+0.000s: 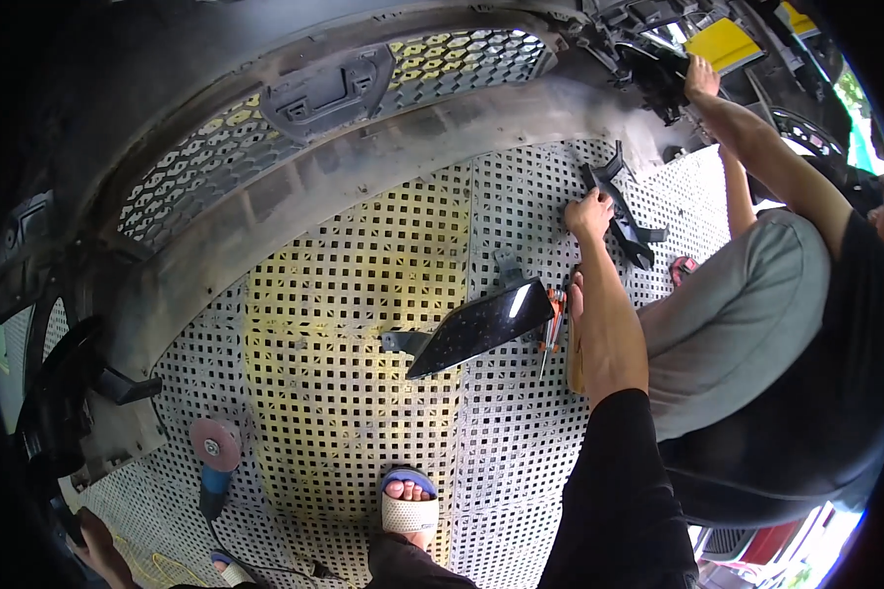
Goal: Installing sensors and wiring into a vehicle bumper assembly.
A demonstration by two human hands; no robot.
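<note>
My right hand (591, 214) is closed on a black plastic bracket (642, 247) with several arms, which lies low over the perforated floor. At the lower left rim, my left hand (104, 552) is partly in view, its fingers curled at a dark piece too dim to make out. A large dark car bumper (295, 172) with a honeycomb grille arches across the far side, its inner side toward me. Between my hands, a glossy black pointed panel (481, 329) with grey tabs rests on the floor.
Orange-handled pliers (554, 319) lie beside the glossy panel. An angle grinder (214, 459) with a reddish disc and cord lies at left. A co-worker (756, 324) crouches at right, one hand (700, 77) on the bumper's far end. My sandalled foot (410, 506) stands near.
</note>
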